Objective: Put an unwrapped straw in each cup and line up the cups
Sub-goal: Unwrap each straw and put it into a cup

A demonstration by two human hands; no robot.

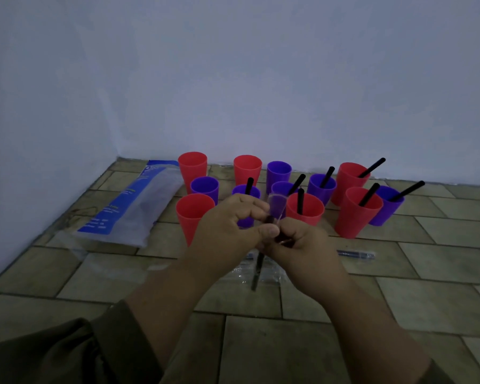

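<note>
Two grips: left hand point(227, 225), right hand point(305, 248) fingers point(290, 235) pinch wrapped straw point(258, 270); bag point(128, 206) print unreadable.

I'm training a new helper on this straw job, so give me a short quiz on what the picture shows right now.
1. True or false: every red cup holds a straw.
2. The left hand and right hand together hold: A) a spoon B) a wrapped straw C) a lid.
3. How many cups have a straw standing in them?
Key: 1 false, the front-left red cup has none; 2 B; 3 seven.
</note>
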